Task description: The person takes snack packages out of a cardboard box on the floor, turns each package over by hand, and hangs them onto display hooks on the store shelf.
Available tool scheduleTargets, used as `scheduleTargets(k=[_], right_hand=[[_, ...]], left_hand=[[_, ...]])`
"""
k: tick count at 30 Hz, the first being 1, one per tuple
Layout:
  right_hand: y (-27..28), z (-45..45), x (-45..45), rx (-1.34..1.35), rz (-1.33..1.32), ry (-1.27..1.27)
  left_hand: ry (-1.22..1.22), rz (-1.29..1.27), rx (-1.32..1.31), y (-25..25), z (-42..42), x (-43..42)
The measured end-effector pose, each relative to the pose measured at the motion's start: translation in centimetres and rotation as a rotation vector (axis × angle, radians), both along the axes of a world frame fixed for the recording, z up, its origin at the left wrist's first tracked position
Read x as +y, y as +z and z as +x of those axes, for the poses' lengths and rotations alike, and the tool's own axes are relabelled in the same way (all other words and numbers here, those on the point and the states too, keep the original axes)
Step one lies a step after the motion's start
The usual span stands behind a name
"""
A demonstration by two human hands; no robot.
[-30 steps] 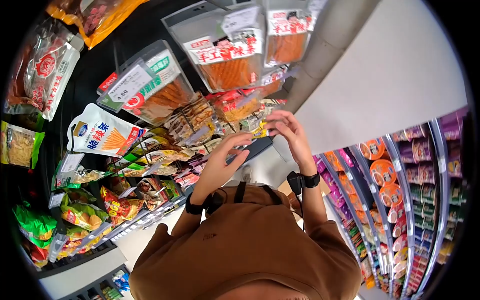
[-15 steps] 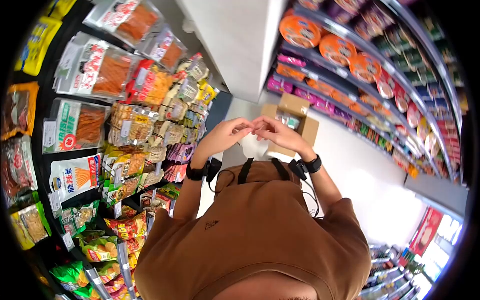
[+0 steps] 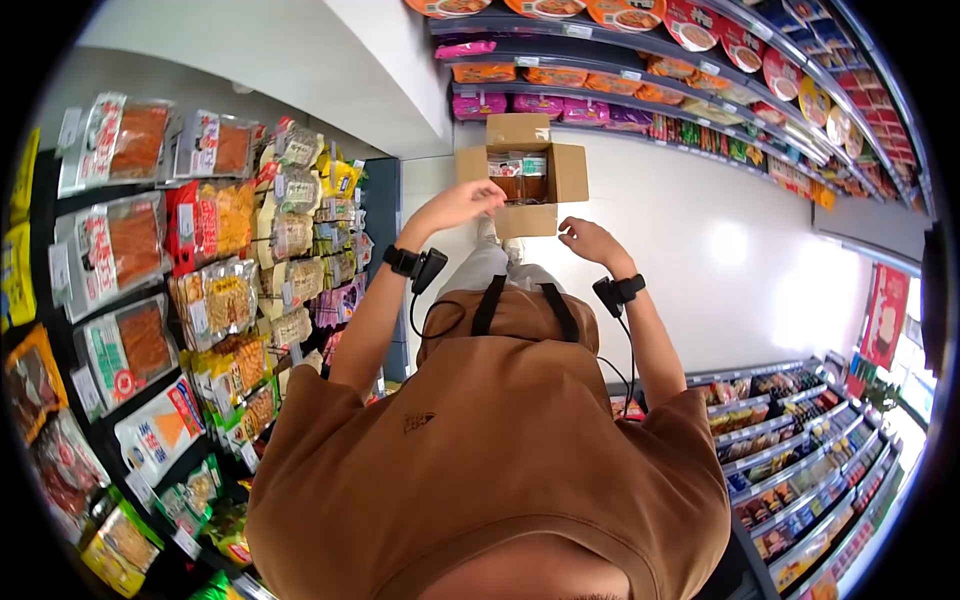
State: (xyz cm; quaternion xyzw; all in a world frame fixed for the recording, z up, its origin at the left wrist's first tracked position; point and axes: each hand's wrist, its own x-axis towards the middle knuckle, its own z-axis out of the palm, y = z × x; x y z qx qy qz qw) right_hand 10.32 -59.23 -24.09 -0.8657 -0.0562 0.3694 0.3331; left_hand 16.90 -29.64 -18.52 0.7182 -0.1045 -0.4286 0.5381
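Observation:
In front of my body, my left hand (image 3: pixel 462 207) is raised near the lower left corner of an open cardboard box (image 3: pixel 571 173), its fingers loosely bent and nothing visible in them. My right hand (image 3: pixel 594 246) hovers at the box's lower right, fingers curved and apart, also holding nothing. On the floor, the box has its flaps folded out. Inside lie several clear-fronted snack packets (image 3: pixel 520 182) with reddish-brown contents and white-and-green labels. Both hands look separate from the box, though the left overlaps it in view.
To the left, a hanging rack holds bagged snacks (image 3: pixel 120 245) with price tags. Shelves of instant noodle bowls (image 3: pixel 692 25) run along the top and right. A white pillar (image 3: pixel 385 70) stands between them. More stocked shelves (image 3: pixel 800 450) fill the lower right, beside the pale floor (image 3: pixel 720 260).
My hands, close together half a second ago, have moved apart. My view has turned, bringing the box's packets into sight and shifting the snack rack lower and leftward.

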Motion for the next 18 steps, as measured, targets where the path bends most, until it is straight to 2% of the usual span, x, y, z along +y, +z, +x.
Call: scheduleTargets(k=[2, 4, 7, 10, 12, 15, 18], right_hand=[[-0.1, 0.3, -0.5, -0.017, -0.186, 0.1], [-1.1, 0.8, -0.8, -0.044, -0.185, 0.109], [-1.7, 2.2, -0.3, 0.118, 0.181, -0.121], [-5.1, 3.1, -0.2, 0.219, 0.227, -0.161], [-7.0, 3.9, -0.7, 0.228, 0.201, -0.079], [-8.4, 5.9, -0.8, 0.339, 0.128, 0.005], [-11.0, 8.5, -1.9, 0.491, 0.153, -0.049]], left_hand=[[-0.011, 0.015, 0.015, -2.1, 1.6, 0.0], [0.036, 0.05, 0.112, -4.3, 2.8, 0.0], [0.043, 0.028, 0.178, -7.6, 4.0, 0.0], [0.056, 0.035, 0.163, -9.3, 5.1, 0.2], [-0.032, 0.183, 0.14, -10.1, 5.9, 0.3], [0.045, 0.216, 0.063, -11.4, 6.1, 0.5], [0.069, 0.264, 0.016, -13.6, 6.8, 0.4]])
